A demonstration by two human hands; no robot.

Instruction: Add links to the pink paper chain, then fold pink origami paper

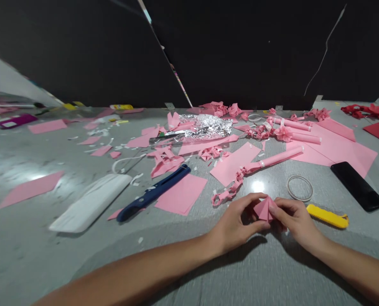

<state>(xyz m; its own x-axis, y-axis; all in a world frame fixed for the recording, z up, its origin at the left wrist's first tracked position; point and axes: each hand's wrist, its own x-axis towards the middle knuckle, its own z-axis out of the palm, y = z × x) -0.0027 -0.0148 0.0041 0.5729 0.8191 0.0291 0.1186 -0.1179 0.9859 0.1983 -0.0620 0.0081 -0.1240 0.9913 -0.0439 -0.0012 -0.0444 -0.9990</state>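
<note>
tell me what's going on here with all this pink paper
A person is holding a small piece of folded pink paper between the left hand and the right hand, just above a grey surface. It has creases fanning down from a point at the top. Beyond the hands lie a pink paper chain, crumpled silver foil and many pink scraps. A black phone lies off to the right.

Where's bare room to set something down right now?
Broad bare grey surface lies between the white case and the left forearm. A smaller patch sits between the phone, yellow tool and right forearm. Around the foil, pink scraps crowd it.
</note>
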